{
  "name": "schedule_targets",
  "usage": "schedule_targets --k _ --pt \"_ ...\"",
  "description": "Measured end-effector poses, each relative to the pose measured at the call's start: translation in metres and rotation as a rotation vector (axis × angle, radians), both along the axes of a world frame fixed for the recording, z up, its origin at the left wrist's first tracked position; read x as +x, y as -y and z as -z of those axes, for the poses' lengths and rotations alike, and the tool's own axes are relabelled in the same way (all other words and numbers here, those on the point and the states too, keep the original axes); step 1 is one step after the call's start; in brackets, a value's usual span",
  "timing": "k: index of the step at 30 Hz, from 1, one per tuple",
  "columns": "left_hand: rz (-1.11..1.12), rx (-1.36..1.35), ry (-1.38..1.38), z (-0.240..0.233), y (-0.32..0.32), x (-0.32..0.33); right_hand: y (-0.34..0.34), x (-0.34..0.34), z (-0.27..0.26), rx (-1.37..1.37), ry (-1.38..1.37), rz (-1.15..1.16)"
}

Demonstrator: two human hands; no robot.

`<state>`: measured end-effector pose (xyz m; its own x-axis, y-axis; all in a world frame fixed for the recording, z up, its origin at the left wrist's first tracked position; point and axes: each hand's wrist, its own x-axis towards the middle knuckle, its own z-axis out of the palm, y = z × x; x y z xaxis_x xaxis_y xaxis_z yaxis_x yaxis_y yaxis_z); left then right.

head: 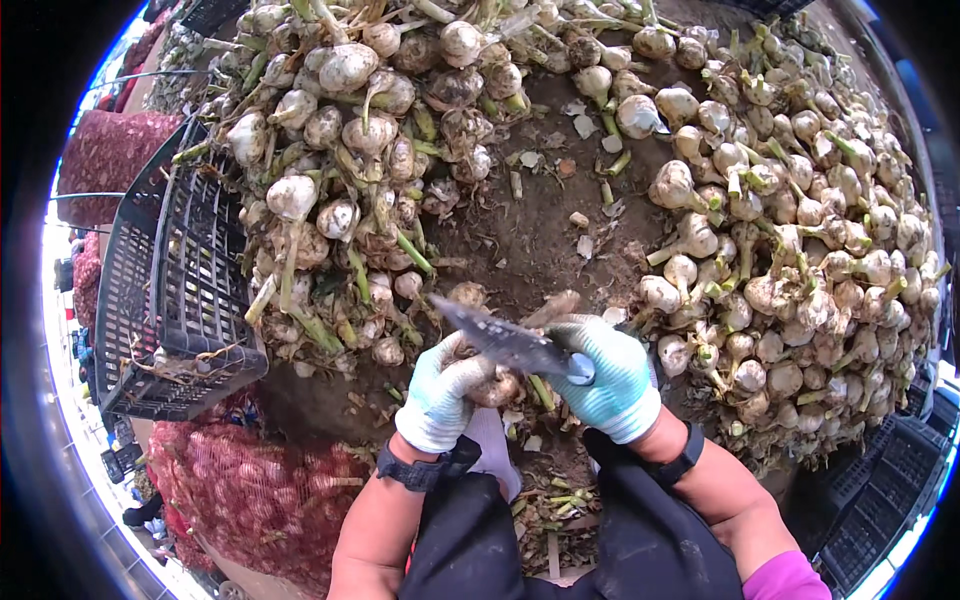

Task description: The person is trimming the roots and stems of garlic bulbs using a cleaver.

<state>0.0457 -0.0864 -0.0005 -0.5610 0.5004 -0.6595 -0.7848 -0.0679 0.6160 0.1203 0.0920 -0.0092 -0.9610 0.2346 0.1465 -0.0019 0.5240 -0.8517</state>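
Observation:
My left hand (444, 391), in a white and turquoise knit glove, grips a dirty garlic bulb (498, 388). My right hand (606, 379), gloved the same way, is closed around the handle of a knife (504, 339). Its broad dark blade points to the upper left and passes over the held bulb, hiding part of it. Whether the edge touches the bulb cannot be told. Left of the hands lies a heap of garlic with stalks (367, 139). To the right is a large pile of garlic bulbs (795, 225), many with short stems.
Black plastic crates (199, 262) stand at the left, and more crates (877, 480) at the lower right. A red mesh sack of garlic (247, 487) lies at the lower left, another sack (112, 165) farther back. Stem pieces and peel litter the soil-covered ground (525, 225).

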Motion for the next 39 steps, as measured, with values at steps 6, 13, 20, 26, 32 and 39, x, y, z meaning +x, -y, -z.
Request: schedule_targets --k 6,13,20,26,32,39 --pt "-0.204 0.195 0.028 0.007 0.023 -0.011 -0.025 0.011 0.044 0.025 0.455 -0.015" --pt "0.158 0.375 -0.312 -0.046 -0.048 -0.014 -0.027 0.008 0.069 -0.344 0.393 0.238" --pt "0.601 -1.278 -0.644 0.041 -0.008 -0.037 -0.032 0.007 0.052 -0.546 0.663 0.441" --pt "0.657 -1.202 -0.797 0.096 -0.003 -0.043 -0.014 0.002 0.049 -0.582 0.590 0.370" --pt "0.307 -0.424 -0.522 0.054 -0.010 -0.020 -0.007 -0.001 0.027 0.001 0.403 0.079" --pt "0.246 -0.109 -0.737 0.035 0.007 -0.007 0.007 -0.002 0.004 0.403 0.164 -0.196"
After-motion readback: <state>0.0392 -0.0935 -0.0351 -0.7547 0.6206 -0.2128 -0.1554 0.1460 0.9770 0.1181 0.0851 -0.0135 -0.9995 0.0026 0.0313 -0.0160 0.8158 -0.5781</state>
